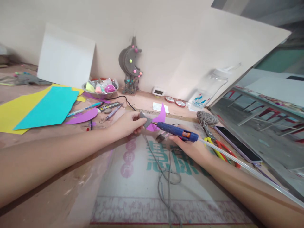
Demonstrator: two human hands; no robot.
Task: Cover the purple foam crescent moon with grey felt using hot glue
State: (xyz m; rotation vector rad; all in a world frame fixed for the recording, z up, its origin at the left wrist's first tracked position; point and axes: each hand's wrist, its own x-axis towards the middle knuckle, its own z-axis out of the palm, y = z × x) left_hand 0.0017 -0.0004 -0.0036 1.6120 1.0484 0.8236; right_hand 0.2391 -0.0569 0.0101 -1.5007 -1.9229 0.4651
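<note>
My left hand (129, 123) pinches the grey end of a crescent (162, 114), which is purple where it is bare and looks wrapped in grey yarn (146, 120) at that end. My right hand (187, 147) is closed around a blue hot glue gun (174, 130). The gun's nozzle points left and meets or nearly meets the crescent near the edge of the wrapping. From the gun's rear runs a long clear glue stick (237, 157). A loose grey strand (169, 177) hangs from the crescent and loops over the printed sheet (118, 190) below.
At left lie yellow paper (26, 107), turquoise paper (47, 109) and a purple piece (83, 116). Behind stand a bowl (99, 94) of coloured packets and a grey moon ornament (130, 61). A bottle (207, 88), yarn ball (206, 117), scissors (228, 150) and phone (237, 144) are at right.
</note>
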